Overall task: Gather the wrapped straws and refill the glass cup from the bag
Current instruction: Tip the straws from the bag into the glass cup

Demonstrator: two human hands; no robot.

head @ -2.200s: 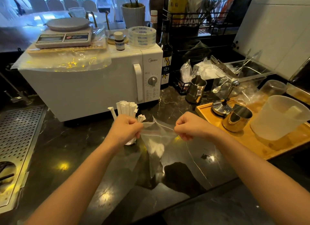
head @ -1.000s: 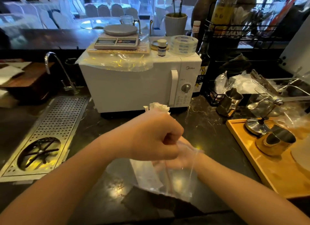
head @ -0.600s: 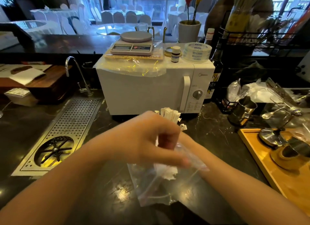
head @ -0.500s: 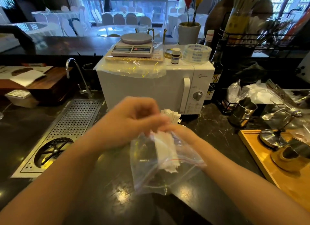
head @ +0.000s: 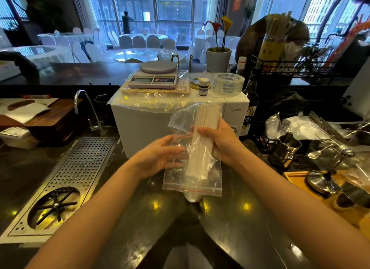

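A clear zip bag hangs upside down over the dark counter, its red-lined mouth at the bottom. Inside it is a tight upright bundle of white wrapped straws. My right hand grips the bundle through the plastic from the right. My left hand lies flat against the bag's left side, fingers spread. A rounded translucent end pokes out below the bag's mouth; I cannot tell whether it is the glass cup. No other part of a cup is in view.
A white microwave stands right behind the bag, with a scale and tape rolls on top. A perforated drain grate and faucet are at left. A steel pitcher and wooden tray sit at right.
The bag has been lifted and turned mouth down. My right hand moved to grip the straw bundle through the plastic, and my left hand opened flat. The cup of straws is no longer visible.
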